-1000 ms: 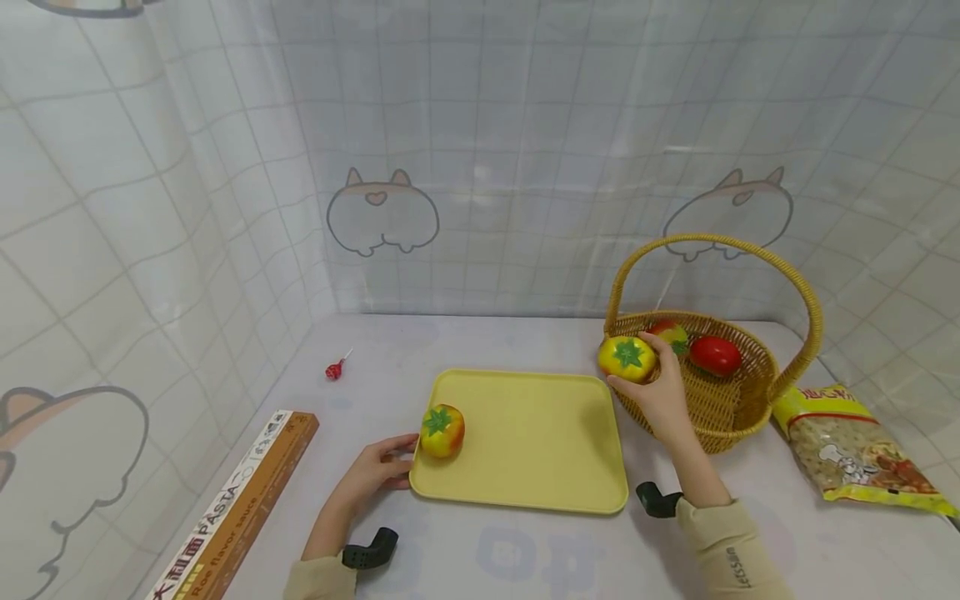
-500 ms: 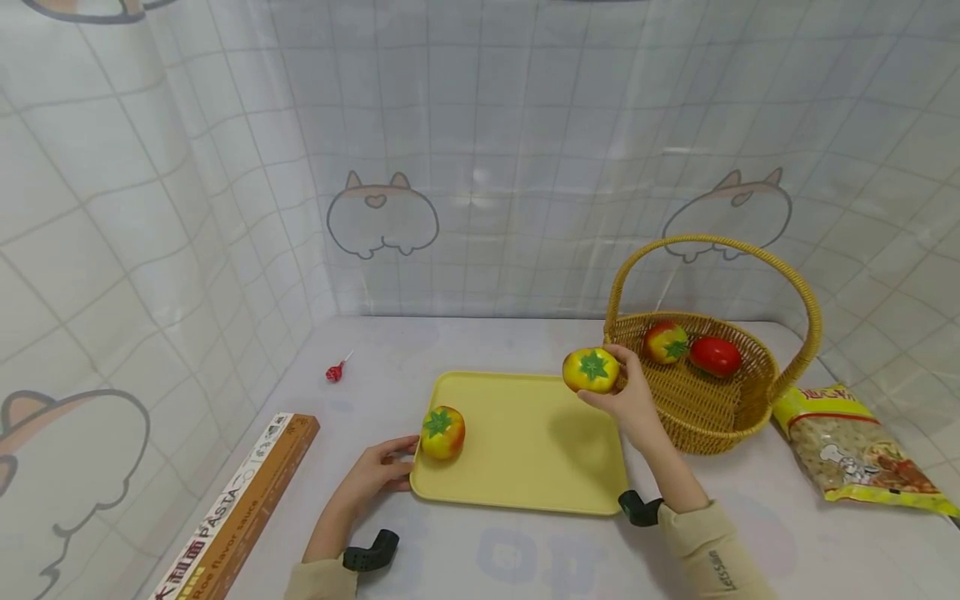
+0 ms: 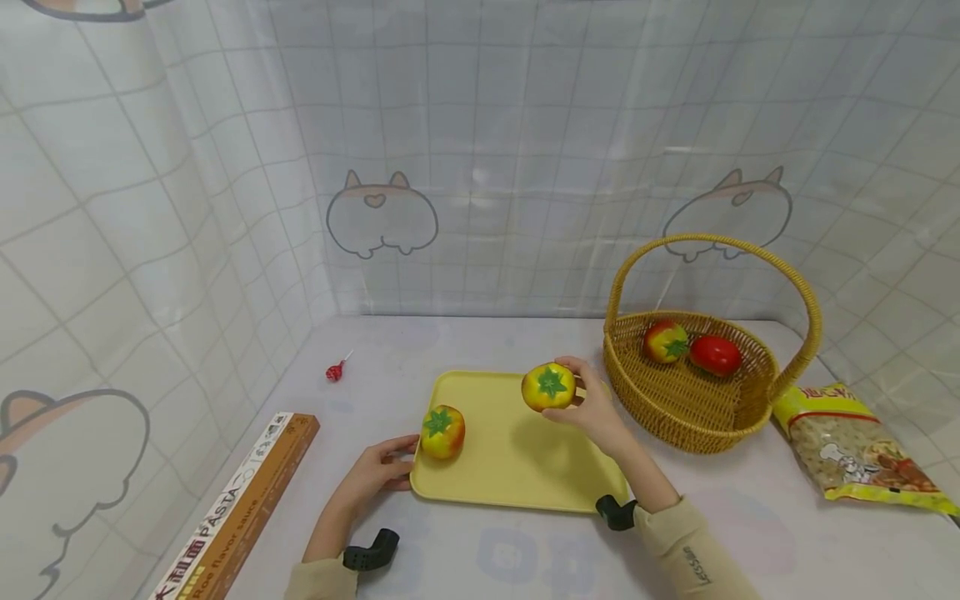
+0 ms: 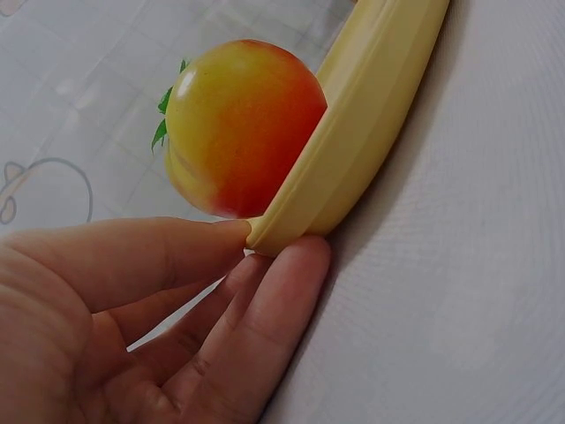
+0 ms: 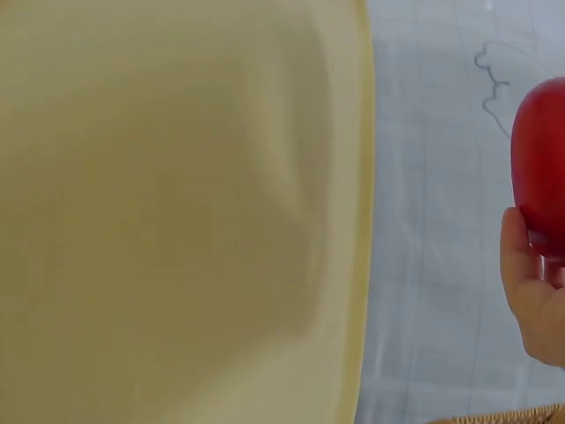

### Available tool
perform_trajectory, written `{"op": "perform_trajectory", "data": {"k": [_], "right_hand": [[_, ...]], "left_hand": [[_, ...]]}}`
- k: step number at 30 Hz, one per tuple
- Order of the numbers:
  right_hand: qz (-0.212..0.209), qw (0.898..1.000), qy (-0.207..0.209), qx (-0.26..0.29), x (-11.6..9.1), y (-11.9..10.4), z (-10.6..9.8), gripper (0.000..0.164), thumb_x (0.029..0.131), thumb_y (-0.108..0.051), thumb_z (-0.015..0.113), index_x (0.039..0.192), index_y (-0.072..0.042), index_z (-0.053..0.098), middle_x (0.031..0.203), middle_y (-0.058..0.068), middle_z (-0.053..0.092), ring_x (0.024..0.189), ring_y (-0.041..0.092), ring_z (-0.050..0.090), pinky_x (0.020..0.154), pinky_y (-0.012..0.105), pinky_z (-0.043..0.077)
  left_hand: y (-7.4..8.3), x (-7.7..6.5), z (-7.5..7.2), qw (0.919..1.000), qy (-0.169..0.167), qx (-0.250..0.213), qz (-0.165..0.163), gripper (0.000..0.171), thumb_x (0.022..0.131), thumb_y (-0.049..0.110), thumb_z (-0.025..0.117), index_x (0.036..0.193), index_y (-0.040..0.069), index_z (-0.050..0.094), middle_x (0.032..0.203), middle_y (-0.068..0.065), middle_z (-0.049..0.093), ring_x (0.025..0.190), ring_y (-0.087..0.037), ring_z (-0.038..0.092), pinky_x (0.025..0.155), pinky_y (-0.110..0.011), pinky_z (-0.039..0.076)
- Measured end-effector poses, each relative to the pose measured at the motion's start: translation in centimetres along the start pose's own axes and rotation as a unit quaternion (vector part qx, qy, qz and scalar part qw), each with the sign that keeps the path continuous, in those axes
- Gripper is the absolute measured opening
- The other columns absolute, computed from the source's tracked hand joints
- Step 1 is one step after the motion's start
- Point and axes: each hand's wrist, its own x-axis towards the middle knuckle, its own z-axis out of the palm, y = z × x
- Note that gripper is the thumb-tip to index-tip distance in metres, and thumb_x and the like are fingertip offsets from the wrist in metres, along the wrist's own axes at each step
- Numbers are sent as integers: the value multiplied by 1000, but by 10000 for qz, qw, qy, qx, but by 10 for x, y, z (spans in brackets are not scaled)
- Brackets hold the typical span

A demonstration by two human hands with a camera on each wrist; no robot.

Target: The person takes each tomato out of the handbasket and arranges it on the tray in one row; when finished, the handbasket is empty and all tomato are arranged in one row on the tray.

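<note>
My right hand [image 3: 600, 419] grips a yellow-and-red tomato [image 3: 549, 387] with a green leafy top and holds it above the right half of the yellow tray [image 3: 495, 475]. The right wrist view catches the tomato's red side [image 5: 543, 163] at its edge, with a finger against it. At the tray's left edge, my left hand [image 3: 375, 467] pinches the rim, thumb on top and a finger beneath, as the left wrist view shows. A second yellow-and-red tomato [image 4: 243, 132] lies on the tray close to that hand.
To the right stands a wicker basket [image 3: 652, 408] with a tall handle, holding another tomato [image 3: 663, 342] and a red fruit [image 3: 716, 356]. Beside it lies a pasta bag [image 3: 855, 450]. At left are a pasta box [image 3: 240, 508] and a lollipop [image 3: 334, 372].
My right hand has carried the tomato leftward from the basket's left rim to above the tray. The left hand stays at the tray's edge.
</note>
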Motion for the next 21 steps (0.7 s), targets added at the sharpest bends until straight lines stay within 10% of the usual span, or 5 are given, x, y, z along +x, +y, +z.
{"op": "perform_trajectory", "data": {"k": [14, 21], "right_hand": [[331, 9950, -934, -153, -4, -20, 32, 70, 70, 6, 74, 131, 1, 42, 132, 23, 35, 113, 39, 40, 92, 45, 44], [273, 9924, -1188, -172, 6, 8, 42, 70, 69, 1, 77, 131, -5, 43, 134, 19, 39, 110, 34, 45, 89, 42, 47]], "left_hand": [[-2, 3, 0, 9997, -98, -221, 23, 55, 83, 8, 63, 134, -1, 45, 124, -19, 51, 78, -19, 62, 73, -33, 56], [-3, 3, -1, 9997, -102, -221, 38, 55, 82, 7, 63, 134, -2, 45, 123, -19, 52, 77, -19, 62, 72, -33, 56]]}}
